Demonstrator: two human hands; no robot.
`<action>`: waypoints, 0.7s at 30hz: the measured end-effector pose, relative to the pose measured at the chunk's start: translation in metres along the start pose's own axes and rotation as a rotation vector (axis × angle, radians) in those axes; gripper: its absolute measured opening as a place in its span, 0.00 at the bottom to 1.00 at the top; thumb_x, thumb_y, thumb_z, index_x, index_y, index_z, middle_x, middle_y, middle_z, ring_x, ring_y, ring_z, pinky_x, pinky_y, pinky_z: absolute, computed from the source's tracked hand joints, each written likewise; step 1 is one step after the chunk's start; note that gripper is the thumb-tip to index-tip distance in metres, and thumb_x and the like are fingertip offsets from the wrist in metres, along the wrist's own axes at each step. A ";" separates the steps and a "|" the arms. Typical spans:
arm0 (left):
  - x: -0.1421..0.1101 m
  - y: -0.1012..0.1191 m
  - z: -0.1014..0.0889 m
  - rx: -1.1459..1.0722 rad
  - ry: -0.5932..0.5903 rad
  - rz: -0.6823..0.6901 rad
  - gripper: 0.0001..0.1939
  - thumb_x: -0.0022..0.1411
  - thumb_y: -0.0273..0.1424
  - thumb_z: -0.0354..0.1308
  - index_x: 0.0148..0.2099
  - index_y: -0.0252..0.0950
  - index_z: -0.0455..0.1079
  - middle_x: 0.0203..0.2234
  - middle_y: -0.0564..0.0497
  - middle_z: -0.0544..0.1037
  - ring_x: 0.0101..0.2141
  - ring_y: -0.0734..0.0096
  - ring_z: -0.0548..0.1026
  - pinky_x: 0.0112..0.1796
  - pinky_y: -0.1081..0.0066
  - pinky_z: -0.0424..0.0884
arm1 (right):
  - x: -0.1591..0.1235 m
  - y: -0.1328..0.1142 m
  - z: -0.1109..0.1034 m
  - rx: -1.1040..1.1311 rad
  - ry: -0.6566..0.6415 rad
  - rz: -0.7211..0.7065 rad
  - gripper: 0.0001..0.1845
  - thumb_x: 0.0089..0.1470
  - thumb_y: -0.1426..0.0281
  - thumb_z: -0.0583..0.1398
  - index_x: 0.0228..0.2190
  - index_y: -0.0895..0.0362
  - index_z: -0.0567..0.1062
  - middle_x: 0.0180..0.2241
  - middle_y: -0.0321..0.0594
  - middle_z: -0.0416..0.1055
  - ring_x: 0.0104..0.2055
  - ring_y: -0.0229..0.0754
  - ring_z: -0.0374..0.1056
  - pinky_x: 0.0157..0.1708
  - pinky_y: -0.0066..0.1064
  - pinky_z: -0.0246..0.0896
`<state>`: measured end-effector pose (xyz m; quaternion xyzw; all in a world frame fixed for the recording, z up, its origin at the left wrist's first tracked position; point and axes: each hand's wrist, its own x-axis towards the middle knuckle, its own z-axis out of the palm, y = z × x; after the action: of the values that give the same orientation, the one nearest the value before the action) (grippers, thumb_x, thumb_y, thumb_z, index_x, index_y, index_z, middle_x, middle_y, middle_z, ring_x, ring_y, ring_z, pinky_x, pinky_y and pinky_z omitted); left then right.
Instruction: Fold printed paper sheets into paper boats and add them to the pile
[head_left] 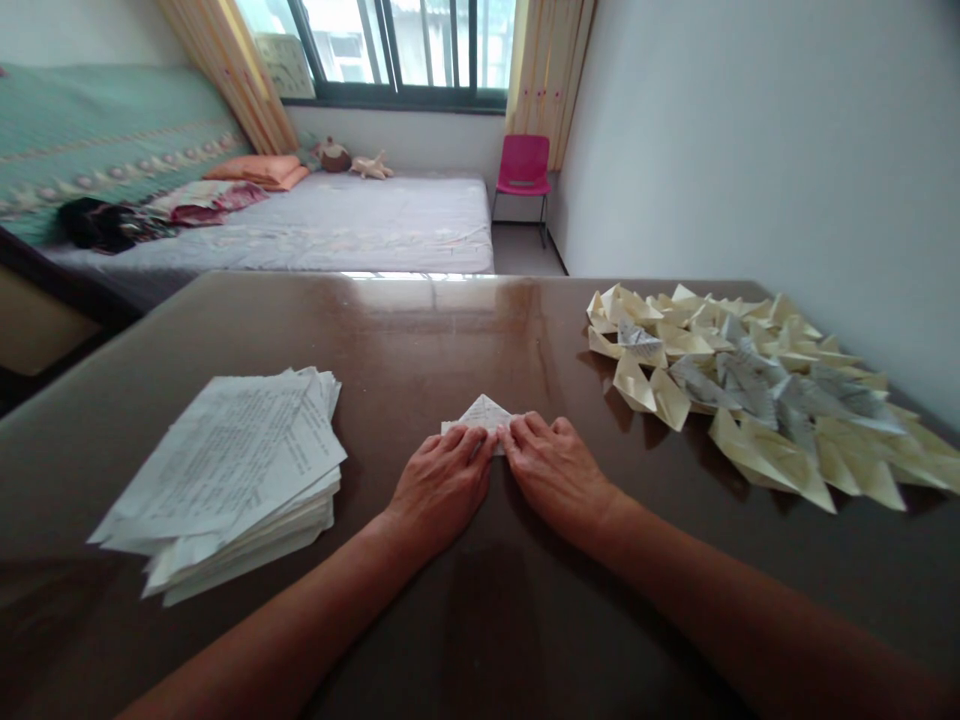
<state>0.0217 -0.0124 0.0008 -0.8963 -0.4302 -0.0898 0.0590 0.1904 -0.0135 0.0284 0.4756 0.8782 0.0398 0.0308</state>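
Note:
A small folded sheet of printed paper (484, 412) lies on the dark brown table (450, 330), its point facing away from me. My left hand (439, 485) presses its fingertips down on the left part of the fold. Beside it, my right hand (555, 470) presses the right part; the two hands nearly touch at the fingertips. Both hands have fingers held together and flat on the paper, covering its near edge.
A stack of printed sheets (232, 475) sits at my left. A heap of several folded paper boats (757, 390) fills the table's right side by the white wall. Beyond the table are a bed (315, 225), a pink chair (523, 170) and a window.

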 end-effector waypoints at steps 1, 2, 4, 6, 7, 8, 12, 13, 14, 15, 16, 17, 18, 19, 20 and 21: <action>0.000 0.000 0.000 0.005 0.004 0.000 0.17 0.66 0.29 0.49 0.56 0.37 0.63 0.46 0.47 0.72 0.48 0.61 0.68 0.44 0.62 0.66 | -0.001 -0.001 0.001 -0.004 -0.015 0.009 0.16 0.60 0.77 0.50 0.46 0.62 0.72 0.43 0.53 0.70 0.47 0.51 0.60 0.38 0.41 0.56; -0.001 -0.001 -0.001 0.014 0.011 -0.001 0.16 0.66 0.29 0.49 0.55 0.38 0.64 0.45 0.47 0.73 0.47 0.62 0.69 0.44 0.63 0.65 | -0.001 -0.001 0.001 -0.007 -0.030 0.024 0.16 0.59 0.77 0.50 0.46 0.62 0.72 0.43 0.54 0.70 0.46 0.51 0.61 0.38 0.42 0.56; -0.002 -0.002 -0.002 0.041 0.028 -0.007 0.15 0.66 0.30 0.49 0.54 0.38 0.65 0.44 0.47 0.74 0.47 0.62 0.69 0.42 0.63 0.65 | -0.002 0.001 -0.001 -0.012 -0.065 0.065 0.17 0.59 0.78 0.49 0.45 0.63 0.73 0.43 0.55 0.70 0.44 0.51 0.62 0.36 0.43 0.56; -0.004 -0.004 -0.005 0.076 0.043 -0.018 0.15 0.66 0.30 0.48 0.53 0.37 0.66 0.43 0.47 0.74 0.46 0.62 0.70 0.41 0.63 0.64 | -0.004 0.002 -0.003 -0.016 -0.095 0.092 0.18 0.58 0.79 0.48 0.45 0.64 0.73 0.44 0.57 0.70 0.42 0.51 0.64 0.35 0.42 0.56; -0.005 -0.005 -0.006 0.096 0.044 -0.022 0.14 0.66 0.30 0.48 0.52 0.37 0.67 0.42 0.47 0.75 0.46 0.61 0.70 0.41 0.63 0.64 | -0.004 0.003 -0.004 -0.020 -0.106 0.099 0.18 0.58 0.80 0.48 0.45 0.64 0.74 0.44 0.57 0.70 0.42 0.51 0.64 0.35 0.42 0.56; -0.006 -0.006 -0.007 0.117 0.039 -0.025 0.14 0.66 0.30 0.49 0.52 0.36 0.68 0.41 0.47 0.75 0.45 0.61 0.70 0.40 0.63 0.64 | -0.005 0.004 -0.004 -0.024 -0.115 0.106 0.18 0.58 0.80 0.48 0.44 0.64 0.74 0.44 0.58 0.70 0.41 0.51 0.65 0.34 0.42 0.56; -0.009 -0.012 -0.012 0.192 0.015 -0.047 0.13 0.66 0.30 0.49 0.49 0.36 0.70 0.39 0.46 0.75 0.40 0.61 0.71 0.37 0.62 0.64 | -0.007 0.004 -0.003 -0.029 -0.153 0.146 0.18 0.58 0.81 0.48 0.41 0.63 0.76 0.42 0.58 0.71 0.40 0.49 0.66 0.33 0.39 0.57; -0.009 -0.013 -0.014 0.203 0.011 -0.055 0.13 0.66 0.31 0.49 0.48 0.35 0.71 0.38 0.46 0.75 0.39 0.61 0.71 0.36 0.62 0.64 | -0.007 0.004 -0.003 -0.027 -0.160 0.150 0.18 0.57 0.81 0.49 0.41 0.63 0.76 0.42 0.58 0.71 0.39 0.49 0.66 0.32 0.39 0.57; -0.009 -0.013 -0.015 0.211 0.006 -0.065 0.13 0.66 0.31 0.49 0.47 0.35 0.72 0.37 0.46 0.75 0.39 0.61 0.71 0.36 0.62 0.63 | -0.007 0.005 -0.003 -0.024 -0.164 0.150 0.17 0.57 0.81 0.49 0.40 0.63 0.76 0.42 0.58 0.71 0.39 0.49 0.66 0.32 0.38 0.57; -0.008 -0.014 -0.016 0.218 0.002 -0.077 0.13 0.66 0.32 0.49 0.45 0.35 0.72 0.36 0.46 0.75 0.38 0.61 0.71 0.36 0.62 0.63 | -0.007 0.006 -0.004 -0.020 -0.167 0.148 0.17 0.57 0.80 0.49 0.40 0.63 0.76 0.42 0.57 0.71 0.39 0.49 0.66 0.32 0.38 0.57; -0.008 -0.014 -0.017 0.223 -0.001 -0.089 0.12 0.66 0.32 0.49 0.43 0.35 0.73 0.35 0.46 0.75 0.37 0.61 0.71 0.35 0.62 0.63 | -0.006 0.007 -0.005 -0.015 -0.171 0.150 0.17 0.58 0.80 0.49 0.39 0.63 0.76 0.41 0.57 0.71 0.39 0.48 0.66 0.32 0.37 0.57; -0.008 -0.014 -0.018 0.226 -0.002 -0.100 0.12 0.66 0.32 0.49 0.41 0.35 0.73 0.34 0.46 0.75 0.37 0.61 0.71 0.35 0.62 0.63 | -0.005 0.009 -0.007 -0.007 -0.174 0.156 0.16 0.58 0.80 0.49 0.39 0.62 0.76 0.40 0.56 0.71 0.39 0.48 0.66 0.32 0.37 0.57; -0.008 -0.014 -0.019 0.229 0.001 -0.106 0.12 0.66 0.32 0.49 0.40 0.35 0.73 0.33 0.46 0.75 0.36 0.61 0.71 0.35 0.62 0.63 | -0.003 0.012 -0.009 0.003 -0.172 0.162 0.15 0.58 0.79 0.50 0.38 0.62 0.75 0.39 0.54 0.71 0.39 0.48 0.66 0.32 0.36 0.57; -0.007 -0.014 -0.019 0.232 0.007 -0.105 0.13 0.66 0.32 0.49 0.38 0.35 0.73 0.32 0.46 0.74 0.36 0.61 0.71 0.35 0.62 0.63 | -0.001 0.015 -0.011 0.012 -0.156 0.172 0.13 0.58 0.78 0.50 0.37 0.61 0.75 0.38 0.53 0.72 0.39 0.48 0.66 0.32 0.36 0.57; -0.007 -0.014 -0.019 0.235 0.016 -0.099 0.12 0.66 0.32 0.49 0.38 0.34 0.73 0.32 0.46 0.74 0.36 0.61 0.71 0.35 0.62 0.63 | 0.001 0.018 -0.012 0.017 -0.128 0.185 0.12 0.59 0.77 0.51 0.37 0.60 0.74 0.38 0.51 0.71 0.40 0.47 0.66 0.32 0.35 0.57; -0.007 -0.014 -0.019 0.237 0.028 -0.088 0.12 0.66 0.31 0.49 0.38 0.34 0.73 0.32 0.45 0.74 0.36 0.60 0.71 0.35 0.62 0.63 | 0.004 0.022 -0.012 0.021 -0.088 0.197 0.11 0.59 0.75 0.51 0.37 0.59 0.74 0.38 0.50 0.71 0.40 0.47 0.66 0.33 0.35 0.57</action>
<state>0.0045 -0.0123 0.0179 -0.8620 -0.4757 -0.0532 0.1665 0.2055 0.0012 0.0427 0.5614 0.8252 0.0128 0.0602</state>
